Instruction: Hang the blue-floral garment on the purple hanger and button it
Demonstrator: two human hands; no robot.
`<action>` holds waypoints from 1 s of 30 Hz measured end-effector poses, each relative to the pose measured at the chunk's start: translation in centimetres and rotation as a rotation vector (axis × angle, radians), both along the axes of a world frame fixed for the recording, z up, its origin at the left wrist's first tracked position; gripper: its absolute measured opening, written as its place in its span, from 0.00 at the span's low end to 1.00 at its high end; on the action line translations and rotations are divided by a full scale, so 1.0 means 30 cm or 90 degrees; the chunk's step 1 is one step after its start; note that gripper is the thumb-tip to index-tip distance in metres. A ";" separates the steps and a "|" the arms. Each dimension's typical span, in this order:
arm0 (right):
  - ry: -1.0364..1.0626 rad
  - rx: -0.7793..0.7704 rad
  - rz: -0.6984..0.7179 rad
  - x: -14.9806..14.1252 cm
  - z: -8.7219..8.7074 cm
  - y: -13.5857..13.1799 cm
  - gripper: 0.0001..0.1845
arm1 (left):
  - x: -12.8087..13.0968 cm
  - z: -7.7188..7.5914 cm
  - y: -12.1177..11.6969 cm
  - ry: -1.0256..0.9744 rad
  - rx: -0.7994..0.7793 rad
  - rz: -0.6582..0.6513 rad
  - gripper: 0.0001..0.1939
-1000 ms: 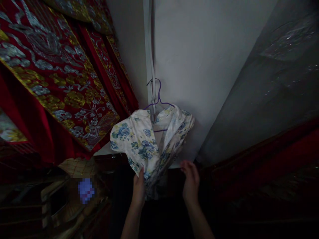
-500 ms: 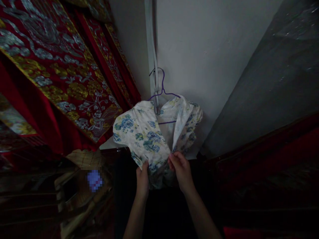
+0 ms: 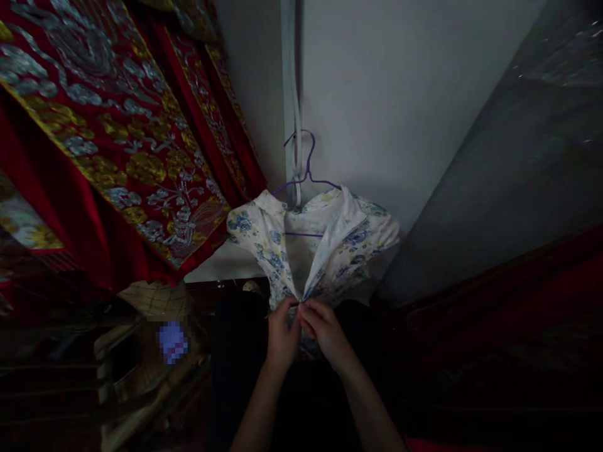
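A hard downward tug might have slid the floral garment [image 3: 347, 256] off the sloping ends of the purple hanger [image 3: 308, 176], where it hung. Its creased, soft-looking cloth narrowed to a V; there the left hand [image 3: 283, 333] and right hand [image 3: 326, 329] pinched the 2 front edges, fingers narrow.

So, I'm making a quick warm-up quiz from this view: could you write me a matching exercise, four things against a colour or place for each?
1. Hanger
2. Shirt
3. Hanging cloth
4. Right hand

A. Red with gold and silver patterns
B. At the lower end of the shirt's neck opening
C. Purple
D. White with blue flowers

Pairs: 1-C, 2-D, 3-A, 4-B
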State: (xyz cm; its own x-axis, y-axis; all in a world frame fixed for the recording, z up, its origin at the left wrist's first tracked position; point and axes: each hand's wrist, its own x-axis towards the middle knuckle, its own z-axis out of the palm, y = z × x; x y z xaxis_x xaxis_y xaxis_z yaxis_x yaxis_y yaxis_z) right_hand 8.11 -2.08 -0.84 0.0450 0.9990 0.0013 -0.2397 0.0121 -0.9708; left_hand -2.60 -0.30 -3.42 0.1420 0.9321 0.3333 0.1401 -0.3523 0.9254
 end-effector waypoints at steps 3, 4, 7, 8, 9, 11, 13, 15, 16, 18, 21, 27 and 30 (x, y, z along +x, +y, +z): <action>-0.007 0.007 0.008 0.006 0.004 -0.009 0.25 | -0.009 0.020 -0.003 -0.023 0.026 -0.004 0.08; -0.014 0.010 0.010 0.008 0.008 -0.013 0.24 | -0.010 0.025 -0.009 -0.039 0.032 -0.004 0.08; -0.040 0.002 0.035 0.013 0.022 -0.031 0.21 | -0.009 0.035 -0.029 -0.070 0.034 -0.022 0.07; -0.047 -0.001 0.044 0.016 0.029 -0.037 0.20 | -0.008 0.037 -0.033 -0.074 0.025 -0.037 0.07; -0.056 -0.001 0.052 0.021 0.037 -0.040 0.20 | -0.006 0.038 -0.034 -0.074 0.015 -0.053 0.06; -0.070 0.003 0.059 0.040 0.067 -0.033 0.19 | 0.001 0.041 -0.032 -0.063 0.007 -0.064 0.06; -0.065 0.010 0.041 0.073 0.121 0.004 0.19 | 0.012 0.038 -0.026 -0.039 0.028 -0.043 0.08; -0.040 0.030 -0.004 0.118 0.208 0.077 0.18 | 0.026 0.022 -0.017 -0.007 0.054 -0.024 0.08; -0.021 0.047 -0.030 0.142 0.261 0.125 0.17 | 0.034 0.007 -0.013 0.010 0.060 -0.021 0.07; 0.014 0.085 -0.051 0.190 0.380 0.229 0.15 | 0.047 -0.033 -0.003 0.035 0.057 -0.022 0.07; 0.048 0.081 -0.029 0.235 0.534 0.341 0.14 | 0.062 -0.086 0.020 0.039 0.040 -0.016 0.07; -0.073 0.231 -0.014 0.195 0.563 0.276 0.15 | 0.088 0.103 0.119 0.053 0.059 -0.137 0.06; -0.124 0.265 -0.017 0.179 0.522 0.208 0.16 | 0.077 0.338 0.176 -0.016 0.210 -0.097 0.14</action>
